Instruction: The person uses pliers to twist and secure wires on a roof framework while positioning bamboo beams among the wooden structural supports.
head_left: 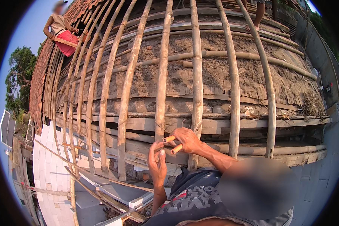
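My right hand [187,141] is closed around a tool with two orange handles [176,149], which look like those of pliers. The handle ends point left out of the fist, a little apart, and the tool's head is hidden. My left hand [157,162] is just left of them, palm turned inward, thumb and fingers raised and apart. Its fingertips come close to the upper handle; whether they touch it I cannot tell. Both hands are at the lower part of two bamboo poles [197,75] [163,75], over a horizontal wooden beam [214,124].
Parallel bamboo poles form a sloping roof frame over old woven matting and debris [150,71]. At the far left a person [60,26] holds a wooden strip beside roof tiles [37,94]. Another person's leg [259,17] shows at the top right. Below left are pale paving and loose bamboo [101,197].
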The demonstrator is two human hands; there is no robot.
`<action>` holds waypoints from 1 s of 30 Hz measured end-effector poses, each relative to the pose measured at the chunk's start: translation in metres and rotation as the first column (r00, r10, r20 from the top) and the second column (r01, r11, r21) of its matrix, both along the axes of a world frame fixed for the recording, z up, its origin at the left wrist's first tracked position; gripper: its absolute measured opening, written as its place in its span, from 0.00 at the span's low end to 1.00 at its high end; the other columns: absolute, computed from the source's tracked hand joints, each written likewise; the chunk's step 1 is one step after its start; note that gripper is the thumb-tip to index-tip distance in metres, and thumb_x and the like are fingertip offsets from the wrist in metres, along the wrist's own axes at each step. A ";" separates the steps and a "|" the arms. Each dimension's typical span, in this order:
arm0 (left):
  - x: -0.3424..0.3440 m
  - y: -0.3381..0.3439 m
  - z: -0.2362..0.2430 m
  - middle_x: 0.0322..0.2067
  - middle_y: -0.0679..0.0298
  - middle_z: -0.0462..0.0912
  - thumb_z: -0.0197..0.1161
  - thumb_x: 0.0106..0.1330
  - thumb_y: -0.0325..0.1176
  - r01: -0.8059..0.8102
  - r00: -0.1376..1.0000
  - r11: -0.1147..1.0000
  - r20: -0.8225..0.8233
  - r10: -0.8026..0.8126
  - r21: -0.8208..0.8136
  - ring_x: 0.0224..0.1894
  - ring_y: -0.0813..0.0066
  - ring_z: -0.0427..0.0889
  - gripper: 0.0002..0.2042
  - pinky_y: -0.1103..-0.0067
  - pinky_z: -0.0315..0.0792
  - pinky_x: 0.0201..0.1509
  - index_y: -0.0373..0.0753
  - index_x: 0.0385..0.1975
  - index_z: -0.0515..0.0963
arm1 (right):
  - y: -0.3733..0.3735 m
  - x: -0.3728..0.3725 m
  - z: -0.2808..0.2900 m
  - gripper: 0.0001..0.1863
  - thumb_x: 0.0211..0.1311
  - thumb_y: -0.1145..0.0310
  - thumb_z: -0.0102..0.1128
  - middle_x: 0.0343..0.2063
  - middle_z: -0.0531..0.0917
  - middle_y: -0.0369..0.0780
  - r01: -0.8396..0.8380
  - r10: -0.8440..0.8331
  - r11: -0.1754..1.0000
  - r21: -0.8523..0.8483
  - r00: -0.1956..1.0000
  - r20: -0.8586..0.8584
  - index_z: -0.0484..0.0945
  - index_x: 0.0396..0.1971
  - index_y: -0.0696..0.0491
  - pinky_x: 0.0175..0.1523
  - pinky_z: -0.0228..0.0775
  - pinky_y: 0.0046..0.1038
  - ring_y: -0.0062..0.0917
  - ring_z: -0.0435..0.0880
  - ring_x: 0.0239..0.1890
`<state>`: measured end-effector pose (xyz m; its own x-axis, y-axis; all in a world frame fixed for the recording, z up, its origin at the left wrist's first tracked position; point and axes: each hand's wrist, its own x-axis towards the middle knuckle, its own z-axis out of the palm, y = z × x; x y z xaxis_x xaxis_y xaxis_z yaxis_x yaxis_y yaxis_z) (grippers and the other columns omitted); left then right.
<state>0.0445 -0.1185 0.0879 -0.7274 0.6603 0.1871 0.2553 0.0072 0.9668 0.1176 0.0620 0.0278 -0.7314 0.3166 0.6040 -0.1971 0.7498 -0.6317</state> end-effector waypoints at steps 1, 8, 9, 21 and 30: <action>-0.002 0.000 -0.006 0.53 0.53 0.81 0.61 0.77 0.34 -0.012 0.999 1.000 0.047 0.012 0.000 0.56 0.67 0.82 0.19 0.72 0.74 0.62 0.32 0.63 0.73 | 0.004 0.000 0.010 0.21 0.64 0.52 0.69 0.23 0.76 0.45 0.029 -0.029 0.999 -0.045 1.000 0.002 0.73 0.29 0.55 0.36 0.71 0.43 0.47 0.79 0.28; -0.006 0.005 -0.061 0.42 0.56 0.85 0.65 0.75 0.36 0.190 0.977 0.887 -0.009 -0.214 -0.422 0.48 0.73 0.85 0.17 0.79 0.77 0.52 0.29 0.54 0.77 | 0.026 -0.012 0.023 0.15 0.67 0.62 0.68 0.22 0.75 0.42 0.170 -0.188 0.957 -0.237 0.981 -0.055 0.73 0.32 0.55 0.29 0.69 0.36 0.37 0.76 0.23; -0.002 0.006 -0.066 0.42 0.48 0.87 0.65 0.73 0.44 0.217 0.950 0.830 -0.085 -0.302 -0.514 0.48 0.61 0.87 0.22 0.71 0.79 0.52 0.28 0.54 0.78 | 0.031 -0.009 0.033 0.14 0.66 0.64 0.68 0.21 0.73 0.40 0.219 -0.210 0.923 -0.316 0.976 0.061 0.72 0.30 0.55 0.28 0.66 0.34 0.30 0.72 0.21; 0.039 0.030 -0.123 0.41 0.46 0.87 0.70 0.63 0.54 0.120 0.819 0.554 -0.233 -0.524 -0.824 0.47 0.42 0.86 0.27 0.53 0.78 0.51 0.37 0.49 0.74 | 0.055 -0.011 0.052 0.18 0.69 0.57 0.67 0.24 0.74 0.37 0.274 -0.199 0.760 -0.590 0.961 0.190 0.76 0.34 0.58 0.39 0.69 0.33 0.22 0.70 0.30; 0.048 0.033 -0.102 0.40 0.42 0.86 0.75 0.60 0.47 0.158 0.870 0.624 -0.191 -0.455 -0.765 0.47 0.37 0.83 0.25 0.55 0.76 0.48 0.34 0.46 0.74 | 0.038 -0.008 0.046 0.20 0.70 0.54 0.68 0.28 0.79 0.41 0.233 -0.328 0.690 -0.685 0.944 -0.009 0.72 0.35 0.55 0.38 0.70 0.34 0.27 0.79 0.31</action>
<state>0.0928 -0.0860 -0.0136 -0.4409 0.8618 -0.2509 0.6749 0.5026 0.5403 0.1098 0.0999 0.0734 -0.4772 0.8482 0.2301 -0.1575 0.1750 -0.9719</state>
